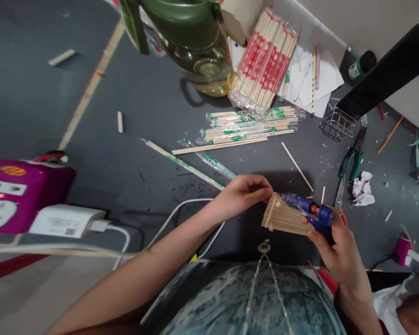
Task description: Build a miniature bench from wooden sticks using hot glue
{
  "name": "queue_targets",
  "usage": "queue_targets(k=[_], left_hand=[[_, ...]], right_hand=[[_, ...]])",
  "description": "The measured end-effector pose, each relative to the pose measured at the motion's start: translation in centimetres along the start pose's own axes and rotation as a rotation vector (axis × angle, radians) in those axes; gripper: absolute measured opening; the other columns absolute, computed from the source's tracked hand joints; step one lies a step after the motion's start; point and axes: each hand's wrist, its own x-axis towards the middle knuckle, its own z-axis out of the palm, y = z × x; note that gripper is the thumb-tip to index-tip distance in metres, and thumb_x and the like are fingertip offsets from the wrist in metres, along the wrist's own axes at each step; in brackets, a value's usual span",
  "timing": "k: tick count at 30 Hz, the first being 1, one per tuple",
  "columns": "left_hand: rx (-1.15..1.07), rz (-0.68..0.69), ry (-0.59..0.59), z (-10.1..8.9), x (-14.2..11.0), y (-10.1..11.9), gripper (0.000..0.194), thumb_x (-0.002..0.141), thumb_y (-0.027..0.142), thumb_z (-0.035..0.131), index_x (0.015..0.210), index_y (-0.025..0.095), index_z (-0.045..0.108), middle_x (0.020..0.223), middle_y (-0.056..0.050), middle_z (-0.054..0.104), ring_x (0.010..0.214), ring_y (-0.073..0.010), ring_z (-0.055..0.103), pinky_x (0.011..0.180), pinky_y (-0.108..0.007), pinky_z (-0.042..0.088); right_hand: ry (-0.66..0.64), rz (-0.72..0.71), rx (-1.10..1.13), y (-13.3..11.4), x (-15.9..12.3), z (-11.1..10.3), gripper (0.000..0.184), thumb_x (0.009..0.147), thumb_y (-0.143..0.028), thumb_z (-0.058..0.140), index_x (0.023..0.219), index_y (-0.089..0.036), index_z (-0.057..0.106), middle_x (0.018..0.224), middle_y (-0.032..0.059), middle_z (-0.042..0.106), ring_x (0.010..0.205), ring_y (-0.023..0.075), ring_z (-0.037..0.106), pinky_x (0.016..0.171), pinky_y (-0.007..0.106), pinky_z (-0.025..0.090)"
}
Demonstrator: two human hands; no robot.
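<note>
My right hand [338,246] is wrapped round a blue glue gun [323,216], its nozzle pointing left at the upper corner of a small structure of wooden sticks [286,222]. Part of this structure, made of sticks laid side by side, is hidden under the gun. At the same corner, close to the nozzle, my left hand [246,195] has its fingers pinched together on the structure's edge. Any small piece between those fingertips is hidden. A loose thin stick [298,167] lies just beyond the gun on the dark table.
Wrapped chopsticks [251,124] and a red-banded chopstick pack [265,60] lie ahead, beside a green-topped glass jug [206,60]. Pliers [354,153], scissors [340,195] and crumpled paper [363,188] are at right. A purple power block [28,195] with a white charger [68,220] sits left.
</note>
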Motion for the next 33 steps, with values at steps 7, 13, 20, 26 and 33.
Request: queue_targets(k=[7,13,20,26,33], left_hand=[[0.034,0.014,0.023,0.23,0.33,-0.12,0.022,0.077,0.038,0.070,0.074,0.017,0.069,0.068,-0.002,0.070,0.066,-0.0150,0.064,0.064,-0.024,0.049],[0.037,0.018,0.036,0.25,0.48,-0.14,0.017,0.076,0.033,0.069,0.072,0.016,0.069,0.064,-0.001,0.069,0.061,-0.0136,0.063,0.060,-0.022,0.047],[0.025,0.023,0.043,0.28,0.46,-0.17,0.019,0.076,0.034,0.069,0.071,0.016,0.068,0.064,-0.001,0.069,0.062,-0.0131,0.063,0.060,-0.022,0.047],[0.023,0.017,0.039,0.27,0.42,-0.30,0.019,0.076,0.035,0.070,0.072,0.017,0.068,0.066,-0.001,0.069,0.063,-0.0134,0.063,0.062,-0.024,0.048],[0.042,0.011,0.042,0.21,0.33,-0.09,0.018,0.075,0.036,0.070,0.072,0.017,0.069,0.067,-0.002,0.071,0.064,-0.0147,0.064,0.061,-0.024,0.048]], right_hand=[[-0.019,0.034,0.008,0.07,0.12,0.02,0.040,0.097,-0.032,0.062,0.137,-0.029,0.056,0.111,0.0069,0.077,0.099,0.0244,0.075,0.086,0.033,0.060],[-0.018,0.031,0.015,0.15,0.03,0.06,0.039,0.098,-0.031,0.062,0.136,-0.030,0.057,0.111,0.0065,0.076,0.102,0.0236,0.074,0.086,0.032,0.061],[-0.010,0.017,0.010,0.13,0.14,0.23,0.037,0.098,-0.032,0.062,0.134,-0.028,0.057,0.103,0.0060,0.076,0.091,0.0225,0.075,0.081,0.032,0.061],[0.006,0.023,0.003,0.17,0.24,0.38,0.035,0.098,-0.034,0.061,0.132,-0.028,0.058,0.104,0.0068,0.074,0.089,0.0225,0.074,0.081,0.033,0.060],[-0.013,0.042,0.002,0.36,0.03,0.43,0.034,0.099,-0.034,0.059,0.132,-0.026,0.057,0.104,0.0076,0.073,0.089,0.0224,0.073,0.080,0.033,0.059]])
